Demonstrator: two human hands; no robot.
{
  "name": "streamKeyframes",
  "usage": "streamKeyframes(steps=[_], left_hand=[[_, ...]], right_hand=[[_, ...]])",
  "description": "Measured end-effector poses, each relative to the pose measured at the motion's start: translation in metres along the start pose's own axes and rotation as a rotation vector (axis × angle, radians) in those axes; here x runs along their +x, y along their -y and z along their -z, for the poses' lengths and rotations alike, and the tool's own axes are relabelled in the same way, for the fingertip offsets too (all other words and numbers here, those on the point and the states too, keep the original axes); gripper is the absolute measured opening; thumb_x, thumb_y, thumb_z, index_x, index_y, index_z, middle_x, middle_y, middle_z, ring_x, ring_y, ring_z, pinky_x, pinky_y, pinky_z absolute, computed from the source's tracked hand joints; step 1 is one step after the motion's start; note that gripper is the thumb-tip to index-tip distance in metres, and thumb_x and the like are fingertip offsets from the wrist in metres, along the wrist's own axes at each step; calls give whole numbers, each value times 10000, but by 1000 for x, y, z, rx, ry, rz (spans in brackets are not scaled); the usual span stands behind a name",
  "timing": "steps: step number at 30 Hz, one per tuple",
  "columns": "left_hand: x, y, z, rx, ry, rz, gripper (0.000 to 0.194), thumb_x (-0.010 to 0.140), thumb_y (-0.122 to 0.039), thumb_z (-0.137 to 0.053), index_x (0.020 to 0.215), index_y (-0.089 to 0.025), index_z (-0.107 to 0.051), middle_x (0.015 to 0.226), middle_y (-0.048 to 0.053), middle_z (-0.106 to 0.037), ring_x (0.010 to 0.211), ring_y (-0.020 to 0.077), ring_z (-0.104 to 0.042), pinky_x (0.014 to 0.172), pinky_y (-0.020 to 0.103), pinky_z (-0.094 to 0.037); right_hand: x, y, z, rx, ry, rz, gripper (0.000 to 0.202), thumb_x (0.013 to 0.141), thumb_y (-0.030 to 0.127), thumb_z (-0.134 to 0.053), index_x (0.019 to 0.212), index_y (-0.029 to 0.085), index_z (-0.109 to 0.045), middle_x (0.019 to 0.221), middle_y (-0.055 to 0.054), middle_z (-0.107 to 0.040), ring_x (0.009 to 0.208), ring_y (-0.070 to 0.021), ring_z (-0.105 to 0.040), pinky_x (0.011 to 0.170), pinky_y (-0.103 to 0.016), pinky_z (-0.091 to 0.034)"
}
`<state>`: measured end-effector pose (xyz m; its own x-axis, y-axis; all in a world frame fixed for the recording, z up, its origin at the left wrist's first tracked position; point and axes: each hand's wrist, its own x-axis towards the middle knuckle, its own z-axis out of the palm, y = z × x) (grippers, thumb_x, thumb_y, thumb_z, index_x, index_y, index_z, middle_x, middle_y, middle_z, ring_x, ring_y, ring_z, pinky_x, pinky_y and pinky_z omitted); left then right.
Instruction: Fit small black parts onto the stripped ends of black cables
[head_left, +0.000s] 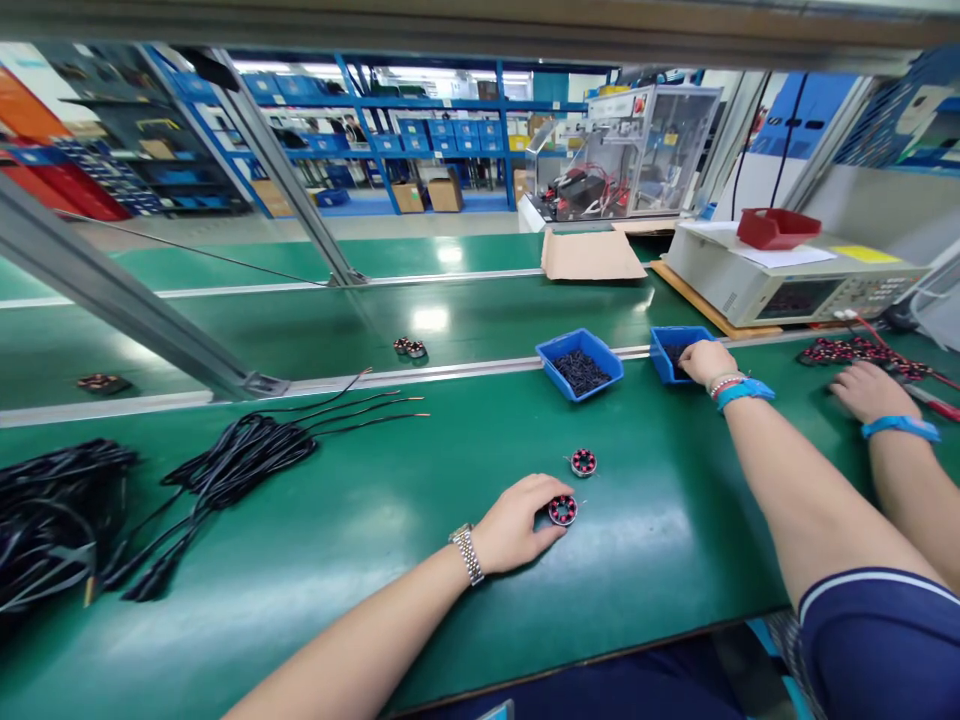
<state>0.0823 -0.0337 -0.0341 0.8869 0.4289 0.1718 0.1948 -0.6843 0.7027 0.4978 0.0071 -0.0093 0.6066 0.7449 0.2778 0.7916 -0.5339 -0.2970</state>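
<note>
My left hand (517, 525), with a metal watch at its wrist, has thumb and forefinger curled around a small motor stator (562, 510) on the green table. The stator is a ring with red and black windings. Just behind it lies a second stator (583, 462), touched by nothing. My right hand (707, 362), wearing a bracelet and a blue wrist strap, reaches into a blue bin (660, 362) of small black pieces. Its fingertips are drawn together; what they hold, if anything, cannot be made out. Left of it stands another blue bin (579, 392) full of small black pieces (577, 370).
A co-worker's hand (874, 392) rests at the right beside a pile of stators (840, 350). Black cables (247, 455) lie at the left. A metal rail (465, 370) crosses behind the bins. An instrument (795, 275) carrying a red bin (777, 228) stands back right.
</note>
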Motion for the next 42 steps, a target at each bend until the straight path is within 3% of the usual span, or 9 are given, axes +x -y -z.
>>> streamKeyframes(steps=[4,12,16,18,20,22,24,29,42], left_hand=[[0,0,-4,33,-34,38,341,696,-311,-640,993,-190,-525,972,56,-585,902,183,-527,808,330,-430],[-2,1,-4,62,-30,10,395,692,-340,-646,1028,-188,-504,993,61,-581,923,191,-518,821,336,-423],[-2,1,-4,53,-36,4,349,706,-327,-635,1005,-192,-515,978,54,-590,908,187,-520,811,335,-425],[-2,1,-4,43,-41,2,357,699,-325,-642,1005,-192,-516,978,55,-590,903,190,-520,806,338,-426],[-2,1,-4,36,-44,0,362,697,-326,-644,1009,-193,-518,974,58,-590,899,193,-519,804,342,-425],[-2,1,-4,34,-44,1,354,703,-324,-637,1010,-194,-521,971,58,-590,897,193,-519,806,345,-422],[-2,1,-4,36,-43,5,345,708,-323,-632,1008,-194,-521,966,56,-591,894,193,-519,805,344,-420],[-1,1,-4,41,-44,1,328,712,-339,-625,991,-198,-525,943,52,-593,880,194,-521,791,342,-418],[-1,1,-3,41,-38,4,311,715,-347,-622,968,-197,-522,920,42,-595,857,188,-521,781,334,-415]], right_hand=[[-2,-2,4,-36,75,-4,139,644,239,-603,693,168,-711,719,-79,-662,683,-154,-570,712,-269,-411],[-8,4,19,-25,-19,-6,199,690,227,-537,770,141,-697,811,-74,-681,815,-198,-598,796,-269,-429],[-46,38,39,320,-117,-24,230,716,240,-507,811,100,-663,728,-84,-663,690,-167,-606,682,-264,-466],[-89,64,42,637,16,37,217,715,271,-526,793,103,-639,666,-64,-644,568,-132,-579,574,-249,-467],[-141,88,39,855,295,107,189,704,291,-562,750,118,-624,651,-49,-639,540,-113,-566,552,-240,-460],[-189,105,30,964,608,51,192,694,306,-590,732,119,-613,641,-49,-642,511,-101,-554,518,-233,-447],[-221,114,20,1044,740,-58,207,687,317,-610,742,117,-604,644,-47,-645,491,-86,-543,503,-221,-435],[-237,119,6,1191,770,-207,220,658,320,-649,745,124,-600,635,-35,-647,481,-78,-546,492,-210,-432],[-239,125,8,1219,787,-213,208,660,322,-648,734,135,-595,625,-26,-639,475,-77,-532,494,-213,-425]])
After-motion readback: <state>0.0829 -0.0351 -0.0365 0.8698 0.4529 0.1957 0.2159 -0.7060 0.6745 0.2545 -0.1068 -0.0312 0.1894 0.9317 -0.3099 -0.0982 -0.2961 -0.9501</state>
